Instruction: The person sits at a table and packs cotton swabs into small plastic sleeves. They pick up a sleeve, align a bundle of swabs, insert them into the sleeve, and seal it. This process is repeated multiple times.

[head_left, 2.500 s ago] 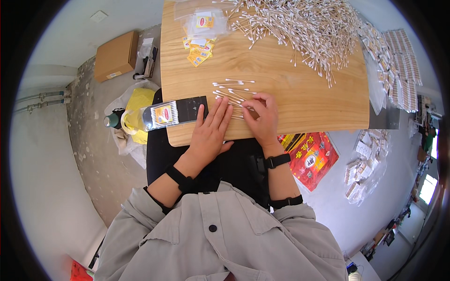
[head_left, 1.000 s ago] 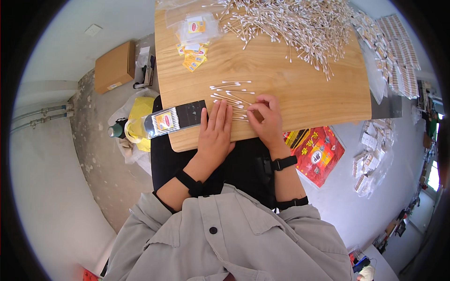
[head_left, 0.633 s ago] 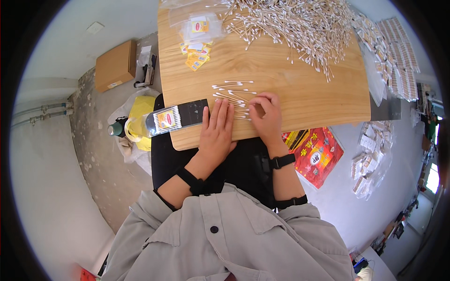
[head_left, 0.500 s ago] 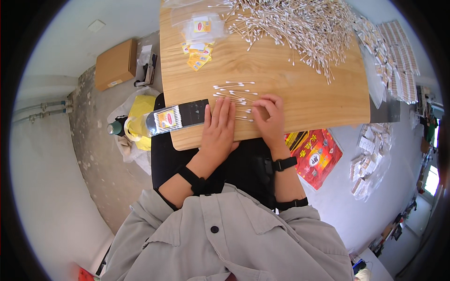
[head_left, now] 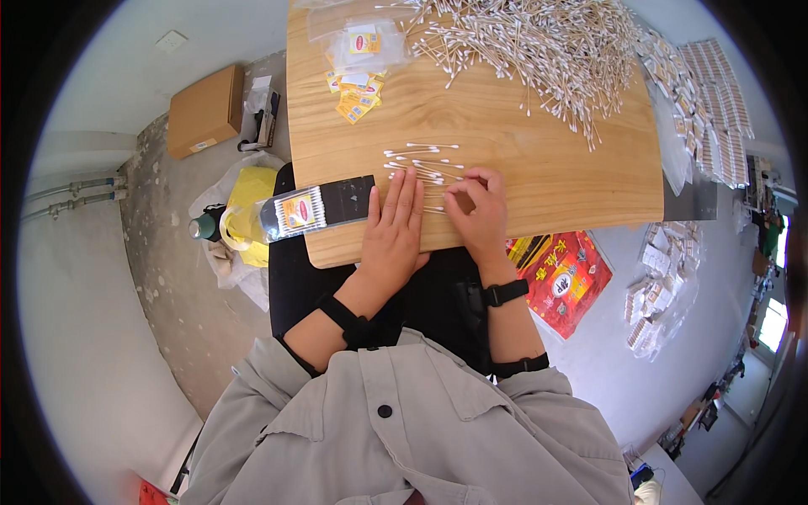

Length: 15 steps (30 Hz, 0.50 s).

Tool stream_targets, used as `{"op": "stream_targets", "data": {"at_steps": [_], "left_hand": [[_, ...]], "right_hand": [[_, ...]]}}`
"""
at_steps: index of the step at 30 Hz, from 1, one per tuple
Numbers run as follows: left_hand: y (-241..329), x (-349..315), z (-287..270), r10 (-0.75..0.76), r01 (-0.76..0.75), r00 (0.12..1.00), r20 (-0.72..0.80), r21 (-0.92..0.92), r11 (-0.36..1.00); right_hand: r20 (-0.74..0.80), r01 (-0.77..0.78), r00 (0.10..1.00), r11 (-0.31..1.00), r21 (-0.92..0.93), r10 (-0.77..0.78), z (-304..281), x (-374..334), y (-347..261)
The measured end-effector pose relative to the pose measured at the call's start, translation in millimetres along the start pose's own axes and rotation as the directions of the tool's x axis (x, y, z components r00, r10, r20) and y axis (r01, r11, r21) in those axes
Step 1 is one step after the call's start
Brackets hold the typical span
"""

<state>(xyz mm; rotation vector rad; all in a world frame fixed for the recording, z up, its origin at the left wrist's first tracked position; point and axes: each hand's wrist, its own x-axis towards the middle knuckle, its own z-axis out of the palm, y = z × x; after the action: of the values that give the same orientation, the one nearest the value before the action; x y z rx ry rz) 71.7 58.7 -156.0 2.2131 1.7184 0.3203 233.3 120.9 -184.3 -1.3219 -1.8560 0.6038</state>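
My left hand (head_left: 390, 220) lies flat on the wooden table (head_left: 572, 189), fingers stretched out over the lower ends of a small group of cotton swabs (head_left: 433, 150). To its right, my right hand (head_left: 481, 220) is curled, thumb and forefinger bent into a loop beside the swabs' right ends. Whether a swab is between those fingertips is hidden. Left of my left hand, a black strip (head_left: 347, 200) sticks out past the table edge. On it rests a clear packet of cotton swabs (head_left: 300, 212) with a yellow label card.
A large heap of loose swabs (head_left: 547, 50) covers the far right of the table. Yellow cards (head_left: 359, 103) and clear plastic bags (head_left: 337, 52) lie at the far left. Filled packs (head_left: 715, 109) hang beyond the right edge. A cardboard box (head_left: 206, 111) stands on the floor.
My right hand has shifted slightly left, closer to my left hand. Fewer of the lower swabs show between the hands. My left hand has stayed almost in place.
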Motion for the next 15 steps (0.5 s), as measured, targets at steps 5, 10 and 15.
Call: {"op": "stream_targets", "data": {"at_steps": [5,10,15], "left_hand": [[-2,0,-4,-0.007,0.007,1.000,-0.002,-0.066,0.998],[-13,-1,-4,-0.079,0.069,0.987,-0.142,-0.075,0.995],[-17,24,10,-0.101,0.101,0.964,-0.245,-0.010,0.995]], "right_hand": [[-0.025,-0.063,0.998,0.998,0.011,0.063,1,4,-9],[-0.106,-0.186,0.971,0.957,0.223,0.214,-3,-3,-2],[-0.152,-0.221,0.950,0.931,0.291,0.273,-5,-1,-10]]}}
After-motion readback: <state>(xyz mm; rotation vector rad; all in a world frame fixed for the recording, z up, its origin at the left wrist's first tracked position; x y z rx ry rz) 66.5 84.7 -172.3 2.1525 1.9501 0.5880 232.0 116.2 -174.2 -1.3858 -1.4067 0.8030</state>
